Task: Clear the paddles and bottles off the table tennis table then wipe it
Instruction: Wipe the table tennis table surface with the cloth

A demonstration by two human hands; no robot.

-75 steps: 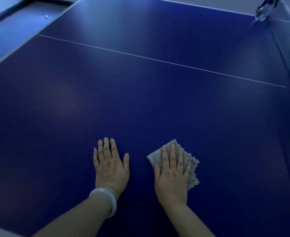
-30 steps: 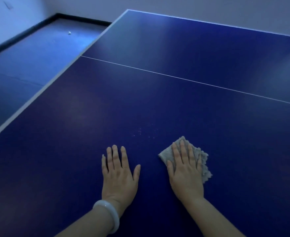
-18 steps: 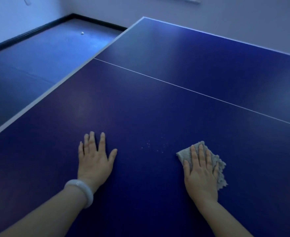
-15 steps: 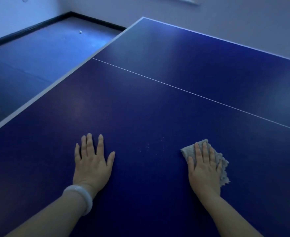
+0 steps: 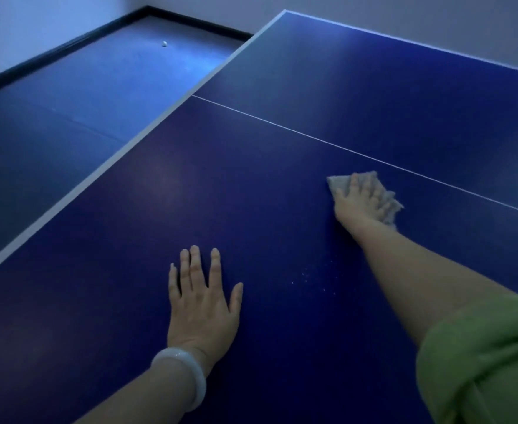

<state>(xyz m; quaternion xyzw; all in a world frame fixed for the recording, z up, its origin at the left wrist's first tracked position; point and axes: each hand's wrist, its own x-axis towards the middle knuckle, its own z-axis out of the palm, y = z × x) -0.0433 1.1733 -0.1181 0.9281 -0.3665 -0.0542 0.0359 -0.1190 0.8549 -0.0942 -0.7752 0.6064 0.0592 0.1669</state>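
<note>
Across the bare blue table tennis table (image 5: pixel 251 185), her left hand (image 5: pixel 202 304) lies flat while her right hand (image 5: pixel 360 203) presses a grey cloth (image 5: pixel 340 182) near the white line, wiping; the specks (image 5: pixel 312 278) look next.

A dark blue tabletop (image 5: pixel 251 185) with pale edging and a thin white line across it. A grey cloth (image 5: pixel 340 182) lies flat near that line, under the right hand (image 5: pixel 360 203). The left hand (image 5: pixel 202 304) rests flat nearer the viewer. Small pale specks (image 5: pixel 312 276) dot the surface between them.
</note>
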